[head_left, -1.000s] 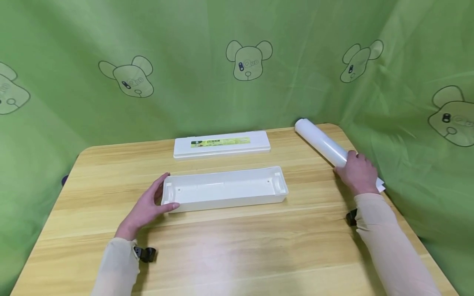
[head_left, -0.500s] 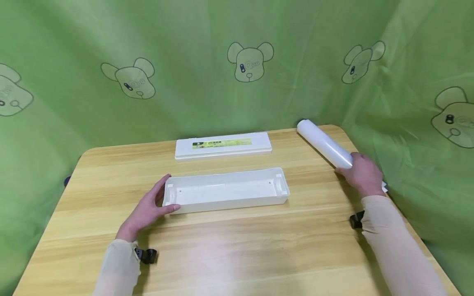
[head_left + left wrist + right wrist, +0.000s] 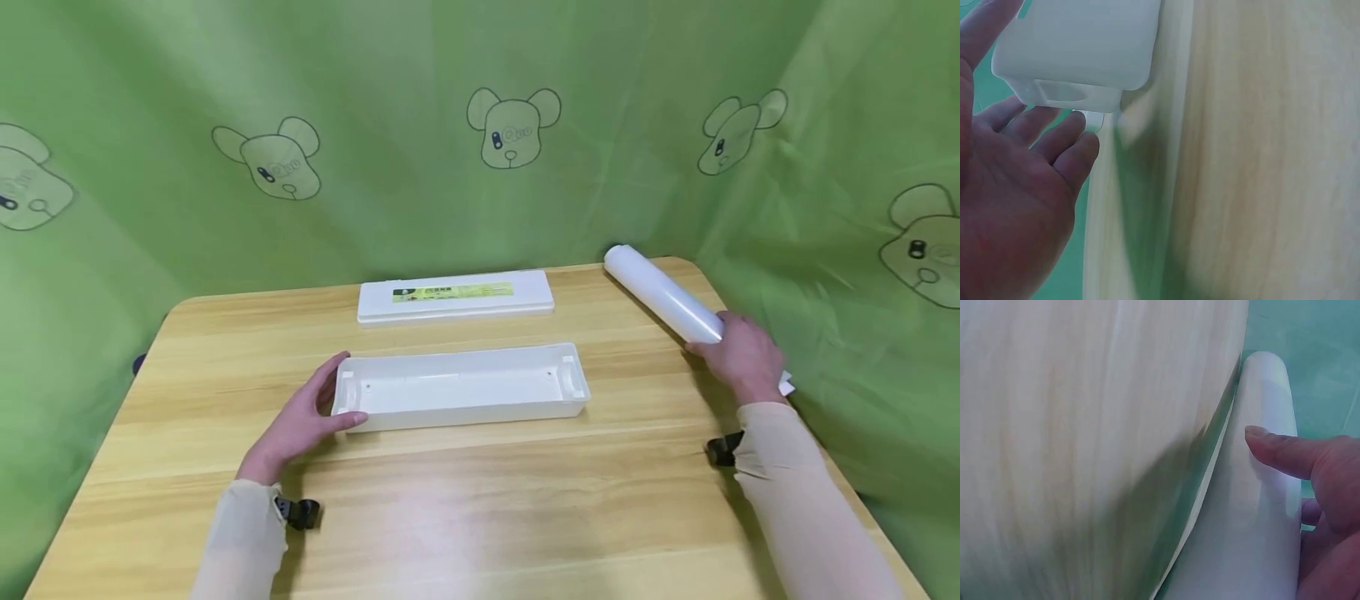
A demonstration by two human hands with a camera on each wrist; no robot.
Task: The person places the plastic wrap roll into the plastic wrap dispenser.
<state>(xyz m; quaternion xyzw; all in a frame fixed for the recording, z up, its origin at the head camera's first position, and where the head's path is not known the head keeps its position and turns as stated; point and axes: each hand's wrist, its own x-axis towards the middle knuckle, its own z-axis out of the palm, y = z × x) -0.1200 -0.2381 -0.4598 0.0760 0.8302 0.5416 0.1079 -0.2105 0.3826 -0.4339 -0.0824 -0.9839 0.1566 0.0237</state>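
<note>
My left hand holds the left end of a long white open-topped box. Its thumb lies along the near side and the fingers reach round the far side. In the left wrist view, the box's end sits between thumb and curled fingers. My right hand grips the lower part of a white roll of plastic film, which lies slanted along the table's right side. From the right wrist view, the thumb crosses the roll, while most fingers are hidden behind it.
Behind the box lies a white lid with a yellow-green label. The wooden table has green cloth hanging close along its back and right edges. White ends stick out beyond the right hand.
The head view has shifted slightly. My right hand has moved a little to the right along the roll. My left hand stays at the box's end.
</note>
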